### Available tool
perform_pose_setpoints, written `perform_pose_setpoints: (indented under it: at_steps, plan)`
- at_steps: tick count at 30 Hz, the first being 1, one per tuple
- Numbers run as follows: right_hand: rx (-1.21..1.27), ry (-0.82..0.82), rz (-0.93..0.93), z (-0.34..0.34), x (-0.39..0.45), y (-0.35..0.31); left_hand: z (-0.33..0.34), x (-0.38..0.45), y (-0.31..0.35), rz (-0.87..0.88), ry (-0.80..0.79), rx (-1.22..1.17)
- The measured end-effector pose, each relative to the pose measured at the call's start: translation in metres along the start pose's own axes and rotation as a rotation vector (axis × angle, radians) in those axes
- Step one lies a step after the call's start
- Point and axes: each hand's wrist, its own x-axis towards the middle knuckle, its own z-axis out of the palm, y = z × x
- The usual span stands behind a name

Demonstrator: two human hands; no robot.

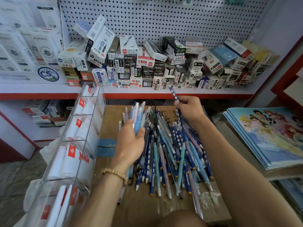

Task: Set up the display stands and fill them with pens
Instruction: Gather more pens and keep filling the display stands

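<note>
A heap of pens [172, 154], dark blue with white dots, pale blue and pink, lies on a cardboard box [113, 112]. My left hand [131, 141] grips a bunch of pastel pens [136, 115], their ends fanning upward. My right hand [190, 108] pinches one blue dotted pen [173, 95], lifted above the heap and pointing up and left. A clear acrylic display stand [77, 140] with several compartments and red logos stands tilted at the left, with white sheets inside and no pens that I can see.
The shelf [49, 90] behind holds many stacked pen boxes [147, 66] against a pegboard. A pile of cartoon-cover notebooks [268, 136] lies at the right. Crinkled clear plastic wrap [206, 203] lies on the box near me. My knee shows at the bottom.
</note>
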Motion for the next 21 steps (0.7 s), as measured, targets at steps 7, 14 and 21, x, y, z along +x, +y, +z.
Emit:
perform_pose_setpoints:
  at_steps: [7,14,21]
  plan:
    - [0.536,0.132,0.123,-0.044,-0.024,-0.029,-0.002,0.003,0.045,-0.073,-0.155,-0.515]
    - [0.647,0.091,0.095,-0.067,-0.075,-0.045,0.021,0.001,0.081,-0.16,-0.379,-0.922]
    - [0.486,0.165,0.058,-0.109,-0.113,-0.036,0.058,-0.032,0.117,-0.054,-0.584,-0.723]
